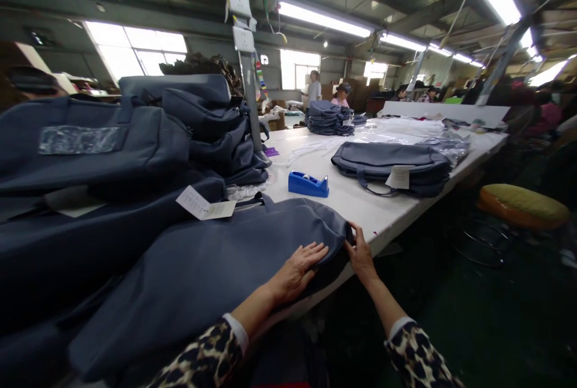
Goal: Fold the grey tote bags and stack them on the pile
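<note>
A large dark blue bag lies along the near edge of the white table, with a paper tag on its far side. My left hand rests flat on the bag near its right end, fingers stretched out. At that end, my right hand grips the bag's corner between thumb and fingers; part of the grip is hidden. Beyond the bag stands a blue tape dispenser.
More blue bags are piled high on the left. Another tagged bag lies on the table to the right, with a folded stack farther back. A metal post rises behind the pile. A yellow-topped stool stands right.
</note>
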A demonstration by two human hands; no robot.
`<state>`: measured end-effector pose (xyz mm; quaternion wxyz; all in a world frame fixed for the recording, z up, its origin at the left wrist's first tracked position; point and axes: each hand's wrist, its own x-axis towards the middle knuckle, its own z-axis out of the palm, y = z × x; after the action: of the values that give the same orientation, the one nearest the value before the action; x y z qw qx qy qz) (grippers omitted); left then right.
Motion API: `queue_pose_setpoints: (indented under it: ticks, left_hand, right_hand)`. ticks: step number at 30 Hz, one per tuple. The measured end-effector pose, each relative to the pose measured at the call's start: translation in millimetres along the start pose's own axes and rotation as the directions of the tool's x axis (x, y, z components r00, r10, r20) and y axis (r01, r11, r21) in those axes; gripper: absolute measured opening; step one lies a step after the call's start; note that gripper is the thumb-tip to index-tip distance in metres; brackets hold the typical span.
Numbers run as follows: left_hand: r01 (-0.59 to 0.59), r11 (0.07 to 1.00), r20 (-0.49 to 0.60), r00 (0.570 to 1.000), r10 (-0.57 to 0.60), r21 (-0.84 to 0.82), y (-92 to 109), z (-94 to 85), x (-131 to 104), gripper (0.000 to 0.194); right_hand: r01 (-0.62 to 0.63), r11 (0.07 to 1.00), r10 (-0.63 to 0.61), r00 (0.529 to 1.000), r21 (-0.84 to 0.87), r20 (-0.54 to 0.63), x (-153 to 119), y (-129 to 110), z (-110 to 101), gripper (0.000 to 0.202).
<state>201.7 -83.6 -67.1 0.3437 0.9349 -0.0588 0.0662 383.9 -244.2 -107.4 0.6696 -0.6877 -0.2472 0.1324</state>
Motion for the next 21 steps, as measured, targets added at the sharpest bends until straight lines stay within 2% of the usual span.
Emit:
queue_pose_setpoints:
  ticks: [4,8,12,15,18,21]
  left_hand:
    - [-0.081,0.996,-0.08,0.994,0.078,-0.037,-11.3,14.9,-13.4,0.055]
    - [-0.09,0.987,-0.152,0.986,0.069,-0.131,-18.6,20.4,-20.5,0.051]
    - [-0.035,0.944,-0.239,0.97,-0.048,-0.329,-20.4,18.3,-18.7,0.045]
    - [0.012,0.885,-0.259,0.954,-0.149,-0.466,-20.7,16.3,-16.3,0.043]
    - [0.011,0.834,-0.257,0.949,-0.183,-0.551,-21.0,15.4,-15.6,0.043]
    - [-0.01,0.797,-0.278,0.94,-0.199,-0.604,-20.5,14.7,-15.9,0.043]
  right_hand:
    - [-0.061,0.995,0.05,0.991,0.083,0.128,-6.0,-5.8,-6.2,0.069]
    - [-0.117,0.984,0.088,0.974,0.133,0.207,-0.3,-14.5,-14.8,0.057]
    - [-0.093,0.984,0.076,0.991,0.154,0.114,10.8,-4.3,-5.4,0.055]
    - [-0.064,0.989,0.064,0.998,0.135,0.007,14.4,9.0,8.0,0.06]
    - [-0.024,0.998,0.03,0.995,0.06,-0.1,8.9,12.0,14.6,0.059]
    - [0.06,0.997,-0.07,0.975,-0.053,-0.209,-6.0,3.2,12.9,0.055]
